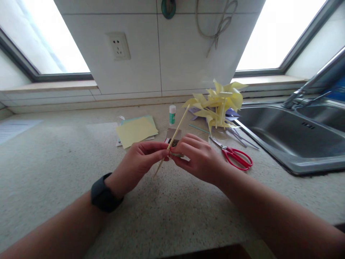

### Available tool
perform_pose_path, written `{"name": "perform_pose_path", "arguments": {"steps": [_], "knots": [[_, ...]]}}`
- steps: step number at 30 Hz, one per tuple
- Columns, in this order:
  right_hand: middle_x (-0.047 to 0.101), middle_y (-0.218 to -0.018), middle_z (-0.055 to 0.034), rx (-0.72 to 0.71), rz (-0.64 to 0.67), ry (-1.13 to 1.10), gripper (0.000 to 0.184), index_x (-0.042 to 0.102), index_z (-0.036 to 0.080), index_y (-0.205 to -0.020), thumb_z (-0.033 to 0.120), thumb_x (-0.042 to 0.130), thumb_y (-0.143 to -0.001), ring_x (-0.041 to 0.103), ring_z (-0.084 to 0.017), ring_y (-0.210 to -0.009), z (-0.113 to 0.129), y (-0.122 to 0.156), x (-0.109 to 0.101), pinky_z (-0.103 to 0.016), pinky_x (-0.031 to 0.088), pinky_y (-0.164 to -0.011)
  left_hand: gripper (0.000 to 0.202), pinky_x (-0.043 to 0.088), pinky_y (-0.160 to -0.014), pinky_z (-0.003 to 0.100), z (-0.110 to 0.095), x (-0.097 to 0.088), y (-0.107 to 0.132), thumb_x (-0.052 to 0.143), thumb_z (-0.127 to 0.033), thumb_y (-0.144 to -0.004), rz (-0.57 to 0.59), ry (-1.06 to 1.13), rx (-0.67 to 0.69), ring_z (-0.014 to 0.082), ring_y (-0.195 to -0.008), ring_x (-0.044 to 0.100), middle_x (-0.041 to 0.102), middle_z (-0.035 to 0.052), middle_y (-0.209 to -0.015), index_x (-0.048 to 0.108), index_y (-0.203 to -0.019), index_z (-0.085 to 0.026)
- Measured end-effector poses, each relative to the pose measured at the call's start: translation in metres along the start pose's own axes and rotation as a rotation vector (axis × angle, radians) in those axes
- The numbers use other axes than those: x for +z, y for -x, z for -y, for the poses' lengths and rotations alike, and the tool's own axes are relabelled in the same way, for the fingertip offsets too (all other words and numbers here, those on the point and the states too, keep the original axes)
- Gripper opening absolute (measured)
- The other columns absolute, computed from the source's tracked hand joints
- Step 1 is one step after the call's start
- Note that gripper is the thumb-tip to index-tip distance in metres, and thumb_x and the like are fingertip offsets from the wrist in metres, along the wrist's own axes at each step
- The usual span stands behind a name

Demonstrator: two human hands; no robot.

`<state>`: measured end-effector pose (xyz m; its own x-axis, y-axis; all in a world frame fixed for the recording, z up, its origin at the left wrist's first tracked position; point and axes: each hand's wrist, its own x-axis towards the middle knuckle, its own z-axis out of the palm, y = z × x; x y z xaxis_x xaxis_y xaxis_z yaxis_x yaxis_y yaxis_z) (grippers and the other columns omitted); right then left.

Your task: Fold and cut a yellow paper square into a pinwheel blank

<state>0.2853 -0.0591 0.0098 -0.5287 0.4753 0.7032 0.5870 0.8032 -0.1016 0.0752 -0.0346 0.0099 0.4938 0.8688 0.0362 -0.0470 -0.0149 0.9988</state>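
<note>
My left hand (140,163) and my right hand (196,156) meet above the speckled counter (54,165), fingertips pinched together around a thin wooden stick (178,126) that slants up and to the right. A black watch sits on my left wrist. Just behind the hands lies a small box (172,136), partly hidden by my fingers. Whether anything else is held between the fingertips I cannot make out.
Yellow paper pinwheels (218,104) are heaped by the sink (296,140). Red-handled scissors (235,155) lie right of my right hand. A glue stick (172,114) stands behind, and yellow and green paper sheets (136,131) lie to its left. A wall socket (118,46) is above.
</note>
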Motion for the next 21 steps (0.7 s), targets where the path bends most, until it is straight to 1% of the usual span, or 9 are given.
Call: {"name": "perform_pose_path", "arguments": {"steps": [2, 4, 7, 9, 12, 15, 18, 20, 21], "knots": [[0.066, -0.081, -0.0058, -0.003, 0.011, 0.009, 0.009, 0.065, 0.015, -0.095, 0.022, 0.061, -0.096, 0.055, -0.017, -0.075, 0.0, 0.001, 0.002, -0.031, 0.048, -0.068, 0.016, 0.053, -0.071, 0.02, 0.0, -0.004, -0.002, 0.078, -0.029, -0.085, 0.013, -0.109, 0.08, 0.0104, -0.076, 0.068, 0.08, 0.0025, -0.091, 0.081, -0.099, -0.023], [0.068, -0.084, -0.0064, -0.006, 0.027, 0.012, 0.009, 0.064, 0.015, -0.098, 0.023, 0.06, -0.097, 0.058, -0.018, -0.078, 0.001, 0.002, 0.004, -0.032, 0.05, -0.071, 0.017, 0.054, -0.079, 0.024, -0.001, -0.008, -0.003, 0.078, -0.029, -0.085, 0.038, -0.182, 0.133, 0.013, -0.083, 0.07, 0.08, 0.0033, -0.097, 0.08, -0.101, -0.022], [0.071, -0.089, -0.0075, 0.002, 0.047, -0.007, 0.013, 0.063, 0.016, -0.104, 0.026, 0.06, -0.097, 0.063, -0.019, -0.083, 0.005, 0.005, 0.005, -0.034, 0.053, -0.076, 0.02, 0.055, -0.088, 0.031, -0.003, -0.012, -0.003, 0.076, -0.027, -0.085, 0.084, -0.227, 0.149, 0.0177, -0.093, 0.072, 0.08, 0.0064, -0.103, 0.079, -0.103, -0.019], [0.072, -0.091, -0.0074, 0.045, 0.085, -0.051, 0.022, 0.063, 0.015, -0.109, 0.032, 0.065, -0.094, 0.064, -0.019, -0.084, 0.01, 0.007, 0.001, -0.034, 0.054, -0.076, 0.021, 0.055, -0.09, 0.034, -0.004, -0.015, -0.003, 0.075, -0.027, -0.086, 0.118, -0.241, 0.151, 0.0193, -0.095, 0.072, 0.08, 0.0077, -0.104, 0.079, -0.104, -0.018], [0.073, -0.095, -0.0066, 0.172, 0.189, -0.181, 0.037, 0.062, 0.016, -0.118, 0.039, 0.07, -0.091, 0.067, -0.017, -0.084, 0.018, 0.008, -0.011, -0.032, 0.054, -0.076, 0.022, 0.056, -0.091, 0.036, -0.004, -0.018, -0.001, 0.075, -0.027, -0.085, 0.158, -0.247, 0.16, 0.0196, -0.094, 0.073, 0.08, 0.0084, -0.105, 0.078, -0.105, -0.018], [0.075, -0.094, -0.0048, 0.364, 0.251, -0.295, 0.033, 0.065, 0.018, -0.122, 0.038, 0.064, -0.095, 0.068, -0.014, -0.08, 0.023, 0.009, -0.025, -0.029, 0.053, -0.073, 0.022, 0.057, -0.085, 0.034, -0.003, -0.021, 0.0, 0.075, -0.026, -0.085, 0.182, -0.257, 0.17, 0.0179, -0.088, 0.073, 0.08, 0.0086, -0.102, 0.078, -0.105, -0.018], [0.075, -0.091, -0.004, 0.537, 0.26, -0.294, 0.028, 0.07, 0.02, -0.116, 0.038, 0.058, -0.098, 0.068, -0.015, -0.079, 0.022, 0.015, -0.037, -0.029, 0.051, -0.069, 0.022, 0.057, -0.081, 0.031, -0.002, -0.024, 0.0, 0.074, -0.026, -0.086, 0.203, -0.277, 0.184, 0.0166, -0.086, 0.073, 0.08, 0.0093, -0.102, 0.078, -0.106, -0.018], [0.075, -0.089, -0.0036, 0.613, 0.29, -0.208, 0.026, 0.072, 0.021, -0.108, 0.039, 0.058, -0.096, 0.067, -0.016, -0.076, 0.019, 0.025, -0.044, -0.029, 0.05, -0.067, 0.023, 0.056, -0.079, 0.03, -0.001, -0.025, 0.0, 0.072, -0.025, -0.087, 0.217, -0.297, 0.196, 0.0163, -0.086, 0.072, 0.08, 0.0099, -0.104, 0.078, -0.108, -0.017], [0.075, -0.085, -0.0034, 0.65, 0.295, -0.134, 0.025, 0.073, 0.02, -0.1, 0.04, 0.059, -0.095, 0.066, -0.016, -0.073, 0.016, 0.032, -0.049, -0.029, 0.049, -0.065, 0.023, 0.056, -0.078, 0.03, -0.001, -0.025, 0.0, 0.072, -0.024, -0.087, 0.223, -0.309, 0.203, 0.0161, -0.085, 0.072, 0.079, 0.0101, -0.104, 0.078, -0.108, -0.017]]}}
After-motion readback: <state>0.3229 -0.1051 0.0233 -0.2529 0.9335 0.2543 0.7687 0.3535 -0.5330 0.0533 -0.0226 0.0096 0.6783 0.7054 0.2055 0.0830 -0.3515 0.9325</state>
